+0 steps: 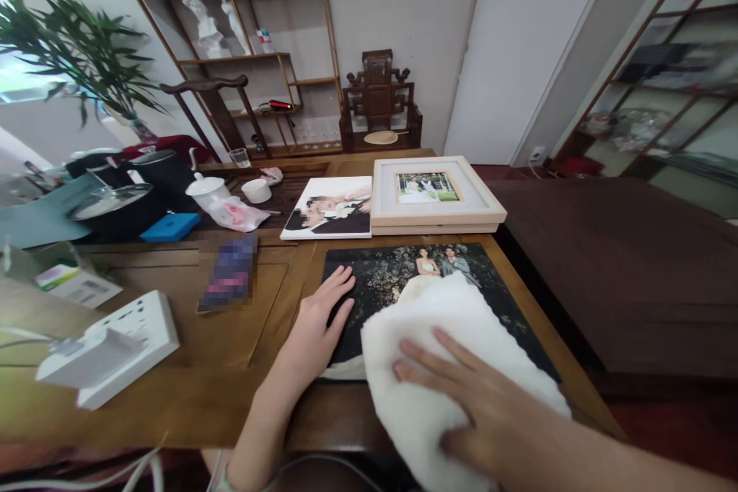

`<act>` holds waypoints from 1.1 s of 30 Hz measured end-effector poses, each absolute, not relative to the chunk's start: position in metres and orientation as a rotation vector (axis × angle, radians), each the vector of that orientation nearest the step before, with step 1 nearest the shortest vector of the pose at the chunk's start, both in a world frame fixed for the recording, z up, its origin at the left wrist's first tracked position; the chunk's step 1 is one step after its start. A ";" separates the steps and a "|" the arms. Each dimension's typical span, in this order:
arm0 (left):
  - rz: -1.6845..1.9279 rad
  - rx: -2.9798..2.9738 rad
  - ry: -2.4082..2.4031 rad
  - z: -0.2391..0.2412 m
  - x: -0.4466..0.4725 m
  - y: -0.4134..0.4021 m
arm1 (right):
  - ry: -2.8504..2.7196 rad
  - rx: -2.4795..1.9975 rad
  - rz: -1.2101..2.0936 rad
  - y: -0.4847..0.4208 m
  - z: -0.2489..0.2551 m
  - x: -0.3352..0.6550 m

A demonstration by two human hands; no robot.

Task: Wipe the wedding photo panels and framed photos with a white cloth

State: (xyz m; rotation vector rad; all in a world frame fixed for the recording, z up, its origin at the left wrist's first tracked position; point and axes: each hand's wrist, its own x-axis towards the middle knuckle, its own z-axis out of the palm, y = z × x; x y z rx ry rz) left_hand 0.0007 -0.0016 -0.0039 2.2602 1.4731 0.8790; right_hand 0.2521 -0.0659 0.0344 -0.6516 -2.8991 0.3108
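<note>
A dark wedding photo panel (374, 277) lies flat near the table's front edge, with a couple pictured at its top. My left hand (323, 315) rests on the panel's left side, its fingers apart and holding nothing. Over the panel's middle and lower right spreads a thick white towel (438, 307), which hides much of the picture and hangs past the front edge. My right hand (455, 384) presses on the towel, slightly blurred, with fingers stretched out over the cloth.
Behind the panel lie a white-edged photo print (331, 207) and a pale wooden picture frame (438, 219). To the left are a white power strip (130, 346), a pixelated item (229, 273), a blue box (170, 227), a white teapot (207, 188) and a pot (121, 207).
</note>
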 end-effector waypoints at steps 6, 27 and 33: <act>0.846 2.231 1.499 0.002 0.002 -0.004 | -2.773 -0.929 0.284 0.015 0.042 0.245; 0.769 2.219 1.527 0.003 0.002 -0.005 | -2.783 -0.872 0.369 -0.026 0.037 0.233; 0.788 2.194 1.536 0.004 0.002 -0.006 | -2.736 -0.994 0.197 0.045 0.042 0.220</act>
